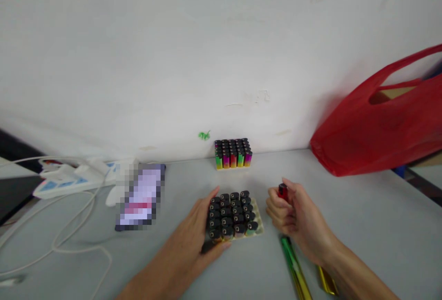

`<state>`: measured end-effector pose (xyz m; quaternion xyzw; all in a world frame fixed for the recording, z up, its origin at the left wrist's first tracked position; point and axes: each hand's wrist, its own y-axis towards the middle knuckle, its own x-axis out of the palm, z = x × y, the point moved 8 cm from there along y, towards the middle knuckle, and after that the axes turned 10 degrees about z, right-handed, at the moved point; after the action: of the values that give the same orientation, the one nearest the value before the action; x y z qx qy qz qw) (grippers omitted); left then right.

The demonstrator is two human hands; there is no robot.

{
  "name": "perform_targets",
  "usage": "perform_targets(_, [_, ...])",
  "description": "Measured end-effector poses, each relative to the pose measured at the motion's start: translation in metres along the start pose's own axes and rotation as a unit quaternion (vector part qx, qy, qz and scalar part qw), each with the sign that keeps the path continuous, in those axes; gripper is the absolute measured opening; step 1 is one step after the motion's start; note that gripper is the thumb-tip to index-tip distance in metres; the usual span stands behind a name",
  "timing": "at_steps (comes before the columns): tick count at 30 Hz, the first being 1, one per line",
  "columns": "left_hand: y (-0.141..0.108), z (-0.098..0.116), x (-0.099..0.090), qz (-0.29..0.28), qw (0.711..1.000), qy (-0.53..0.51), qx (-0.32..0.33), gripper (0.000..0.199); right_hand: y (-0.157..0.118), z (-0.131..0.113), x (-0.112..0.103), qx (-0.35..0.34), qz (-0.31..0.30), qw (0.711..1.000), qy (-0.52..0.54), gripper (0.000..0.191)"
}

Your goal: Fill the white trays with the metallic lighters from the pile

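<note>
My left hand wraps around the left side of a pale tray on the desk. Several black-topped lighters stand upright in rows in that tray, and its right-hand column of slots shows no lighters. To the right of the tray, my right hand is closed around a single lighter with a red body and black top. Below this hand lie a shiny green-and-gold strip and a gold piece, partly covered by my forearm.
A second block of colourful lighters stands against the wall. At the left are a phone, a white power strip and loose white cables. A red bag leans at the right rear of the desk.
</note>
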<state>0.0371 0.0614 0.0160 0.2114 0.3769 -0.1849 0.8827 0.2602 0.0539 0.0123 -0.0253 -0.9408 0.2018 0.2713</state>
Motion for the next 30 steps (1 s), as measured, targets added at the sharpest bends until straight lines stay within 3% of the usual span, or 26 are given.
perform_targets(10, [0.002, 0.004, -0.004, 0.009, 1.000, -0.013, 0.002, 0.099, -0.002, -0.001, 0.009, 0.028, -0.046, 0.999, -0.007, 0.064])
perform_targets(16, [0.001, 0.003, -0.003, 0.011, 1.000, -0.007, 0.006, 0.098, -0.002, 0.005, 0.002, 0.003, 0.002, 0.995, -0.100, 0.059])
perform_targets(20, [0.000, -0.002, -0.001, 0.002, 1.000, 0.005, -0.011, 0.098, 0.000, 0.003, -0.005, -0.030, 0.043, 0.995, -0.089, 0.054])
perform_targets(26, [0.001, 0.002, -0.003, 0.004, 1.000, 0.000, 0.000, 0.095, 0.002, 0.001, -0.003, -0.032, 0.038, 0.996, -0.071, 0.060])
perform_targets(30, [0.001, 0.002, -0.003, 0.004, 1.000, -0.002, -0.001, 0.096, 0.001, -0.009, 0.001, -0.100, 0.054, 0.990, -0.085, 0.054])
